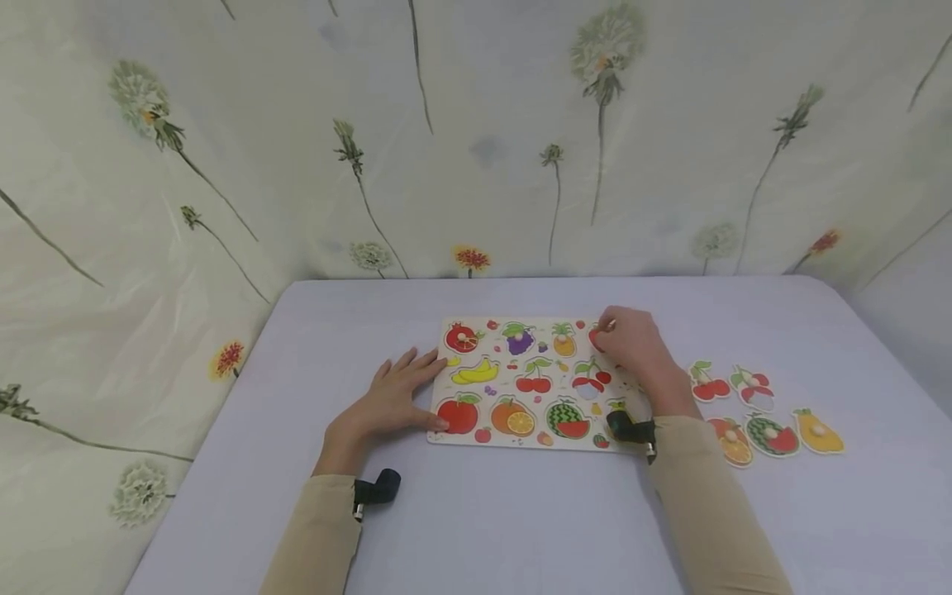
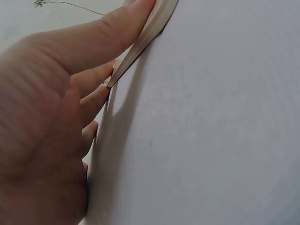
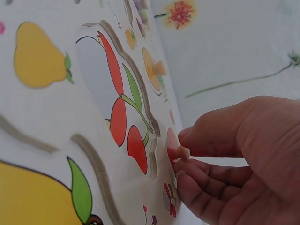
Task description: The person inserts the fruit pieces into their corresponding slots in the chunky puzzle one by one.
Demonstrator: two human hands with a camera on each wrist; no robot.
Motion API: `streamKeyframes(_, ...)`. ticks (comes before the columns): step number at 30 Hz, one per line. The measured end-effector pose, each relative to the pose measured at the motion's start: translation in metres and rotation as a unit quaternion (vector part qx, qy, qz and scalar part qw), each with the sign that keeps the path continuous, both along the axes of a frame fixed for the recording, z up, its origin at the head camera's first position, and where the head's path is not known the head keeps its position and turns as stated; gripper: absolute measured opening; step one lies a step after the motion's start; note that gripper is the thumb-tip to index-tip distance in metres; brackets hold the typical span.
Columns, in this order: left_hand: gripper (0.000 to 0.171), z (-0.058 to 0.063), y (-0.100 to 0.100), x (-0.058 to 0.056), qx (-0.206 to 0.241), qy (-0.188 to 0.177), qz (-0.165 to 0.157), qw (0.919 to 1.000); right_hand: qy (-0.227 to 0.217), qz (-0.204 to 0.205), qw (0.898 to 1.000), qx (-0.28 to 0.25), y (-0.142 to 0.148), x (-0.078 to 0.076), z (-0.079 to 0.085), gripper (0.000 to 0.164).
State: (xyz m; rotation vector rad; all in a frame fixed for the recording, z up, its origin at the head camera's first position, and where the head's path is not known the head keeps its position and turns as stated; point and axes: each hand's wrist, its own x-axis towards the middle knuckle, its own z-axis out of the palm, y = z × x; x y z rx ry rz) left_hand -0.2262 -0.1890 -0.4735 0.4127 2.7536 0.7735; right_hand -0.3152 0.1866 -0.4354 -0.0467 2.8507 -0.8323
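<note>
Head view: R hand (image 1: 634,340) pinches the knob (image 3: 181,153) of a red pc. (image 3: 171,139), upper R of puzzle board (image 1: 562,383); L hand (image 1: 388,398), spread, rests at L edge. Pomegranate (image 1: 462,337), grapes (image 1: 521,340), pineapple (image 1: 564,341) apparently seated; five pcs. (image 1: 772,435) loose at R. Insertion vs. removal: can't tell.

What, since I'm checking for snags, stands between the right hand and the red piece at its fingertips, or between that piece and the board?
Nothing visible does: the right hand pinches the red piece by its knob, close against the board. Whether it is fully seated, I cannot tell.
</note>
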Motion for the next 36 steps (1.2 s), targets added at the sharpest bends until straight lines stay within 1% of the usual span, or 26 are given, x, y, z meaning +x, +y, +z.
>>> streamKeyframes(5, 0.100, -0.002, 0.000, 0.001, -0.001, 0.004, -0.001, 1.0000, -0.017, -0.003, 1.000, -0.003, 0.000, 0.002, -0.002, 0.035)
streamKeyframes(10, 0.100, 0.001, 0.002, 0.003, 0.007, -0.002, -0.002, 1.0000, -0.032, -0.004, 0.999, -0.007, 0.002, 0.007, 0.000, 0.037)
streamKeyframes(14, 0.099, 0.001, 0.002, 0.004, 0.004, -0.002, -0.001, 1.0000, -0.028, 0.001, 1.000, -0.009, 0.006, 0.010, 0.002, 0.037)
streamKeyframes(18, 0.100, -0.002, 0.002, 0.004, -0.007, -0.003, 0.003, 1.0000, -0.026, 0.005, 1.000, 0.001, 0.012, 0.010, 0.002, 0.036)
streamKeyframes(21, 0.101, -0.003, 0.001, 0.003, -0.009, -0.002, 0.003, 1.0000, -0.034, 0.004, 0.999, 0.011, 0.016, 0.009, 0.004, 0.034)
streamKeyframes(28, 0.101, -0.007, 0.000, 0.001, -0.004, 0.006, 0.003, 1.0000, -0.036, 0.008, 0.999, 0.032, 0.024, 0.011, 0.009, 0.032)
streamKeyframes(32, 0.102, -0.008, -0.001, 0.000, -0.007, 0.012, 0.000, 0.9999, -0.043, -0.003, 0.999, 0.034, 0.032, 0.015, 0.009, 0.034)
streamKeyframes(36, 0.102, -0.007, 0.000, -0.001, -0.005, 0.013, -0.004, 0.9999, -0.051, -0.014, 0.998, 0.038, 0.045, 0.018, 0.008, 0.035)
